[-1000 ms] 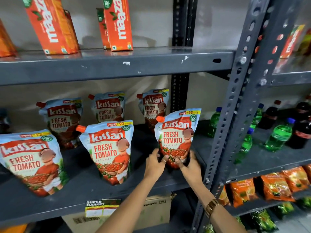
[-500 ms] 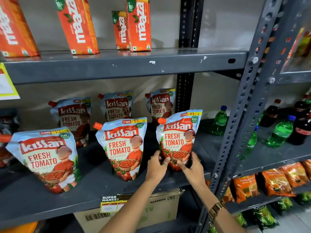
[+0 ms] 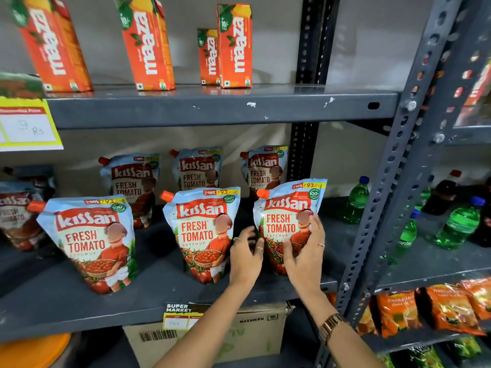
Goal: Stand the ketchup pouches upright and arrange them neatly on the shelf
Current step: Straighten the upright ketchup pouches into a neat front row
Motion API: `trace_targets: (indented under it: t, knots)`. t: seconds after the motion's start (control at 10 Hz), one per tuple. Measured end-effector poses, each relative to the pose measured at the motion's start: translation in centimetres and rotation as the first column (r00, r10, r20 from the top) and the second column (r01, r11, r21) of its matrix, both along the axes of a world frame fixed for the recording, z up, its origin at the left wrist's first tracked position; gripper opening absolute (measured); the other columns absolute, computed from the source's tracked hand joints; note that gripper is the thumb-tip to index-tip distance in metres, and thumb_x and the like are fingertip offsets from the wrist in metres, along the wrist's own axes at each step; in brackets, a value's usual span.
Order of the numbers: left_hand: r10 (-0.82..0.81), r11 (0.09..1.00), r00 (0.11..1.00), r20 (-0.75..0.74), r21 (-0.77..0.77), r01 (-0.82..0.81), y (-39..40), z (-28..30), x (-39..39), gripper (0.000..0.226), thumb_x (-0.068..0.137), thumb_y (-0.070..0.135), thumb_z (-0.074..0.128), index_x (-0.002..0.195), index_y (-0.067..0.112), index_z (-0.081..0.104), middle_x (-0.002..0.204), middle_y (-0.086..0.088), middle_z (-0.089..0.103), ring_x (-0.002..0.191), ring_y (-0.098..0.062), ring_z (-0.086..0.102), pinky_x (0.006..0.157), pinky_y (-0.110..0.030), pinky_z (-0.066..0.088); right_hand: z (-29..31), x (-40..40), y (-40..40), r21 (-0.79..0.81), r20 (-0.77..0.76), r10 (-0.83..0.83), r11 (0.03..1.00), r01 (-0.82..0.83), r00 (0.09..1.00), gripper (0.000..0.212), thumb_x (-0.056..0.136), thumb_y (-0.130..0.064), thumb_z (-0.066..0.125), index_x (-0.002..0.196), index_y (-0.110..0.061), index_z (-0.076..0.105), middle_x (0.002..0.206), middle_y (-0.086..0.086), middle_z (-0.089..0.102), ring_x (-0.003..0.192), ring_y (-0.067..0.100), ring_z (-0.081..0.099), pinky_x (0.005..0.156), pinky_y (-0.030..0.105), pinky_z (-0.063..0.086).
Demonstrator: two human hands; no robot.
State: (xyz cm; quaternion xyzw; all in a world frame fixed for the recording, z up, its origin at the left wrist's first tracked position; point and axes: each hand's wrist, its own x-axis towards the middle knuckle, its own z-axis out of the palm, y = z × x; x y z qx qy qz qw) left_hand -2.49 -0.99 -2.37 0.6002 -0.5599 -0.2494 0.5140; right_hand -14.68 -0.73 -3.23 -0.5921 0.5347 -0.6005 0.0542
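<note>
Centre-right of frame: the light-blue Kissan ketchup pouch with orange spout (image 3: pixel 289 208) stands upright on the grey metal shelf (image 3: pixel 159 296). The right hand (image 3: pixel 305 251) lies flat against its front, fingers spread; the left hand (image 3: pixel 245 254) hovers released just beside it.

Single head cam, wide-angle, worn by the person, looking forward and slightly down at the middle grey shelf (image 3: pixel 148 301) from close range. Both forearms enter from bottom edge. Frame reaches the shelf of juice cartons (image 3: pixel 233 46) above, the cardboard box (image 3: pixel 247 330) below, the neighbouring rack of bottles (image 3: pixel 457 227) at right. Edges bow from lens distortion. No second view, no overlap.
</note>
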Motion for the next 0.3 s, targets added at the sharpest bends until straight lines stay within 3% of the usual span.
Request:
trace_targets:
  t: [0.1,0.2,0.3]
  knots:
    - [0.09,0.991,0.996,0.01,-0.101,-0.088,0.4,1.2,0.5,0.03,0.087,0.01,0.056,0.117,0.011,0.056,0.101,-0.001,0.065,0.086,-0.009,0.059,0.063,-0.002,0.044,1.4,0.3,-0.7,-0.044,-0.015,0.016,0.999,-0.017,1.0,0.065,0.082,-0.012,0.062,0.135,-0.016,0.025,0.145,0.017,0.029,0.133,0.021,0.029,0.1,0.006,0.025]
    - [0.192,0.966,0.981,-0.007,-0.174,-0.19,1.0,2.1,1.4,0.023,0.087,0.009,0.055,0.111,0.011,0.058,0.089,0.004,0.062,0.076,-0.003,0.057,0.062,0.005,0.04,2.2,0.9,-1.4,-0.055,-0.011,0.075,0.996,-0.075,0.997,0.061,0.085,-0.018,0.059,0.136,-0.008,0.026,0.146,0.017,0.027,0.135,0.027,0.028,0.103,0.026,0.032]
    - [0.267,0.927,0.962,-0.047,-0.259,-0.27,2.1,3.1,2.4,0.016,0.088,0.014,0.054,0.104,0.014,0.059,0.082,0.004,0.062,0.07,-0.002,0.057,0.061,0.001,0.042,3.3,2.0,-1.6,-0.088,-0.029,0.122,0.988,-0.124,0.992,0.06,0.087,-0.032,0.049,0.137,-0.008,0.026,0.146,0.017,0.028,0.136,0.026,0.025,0.109,0.039,0.029]
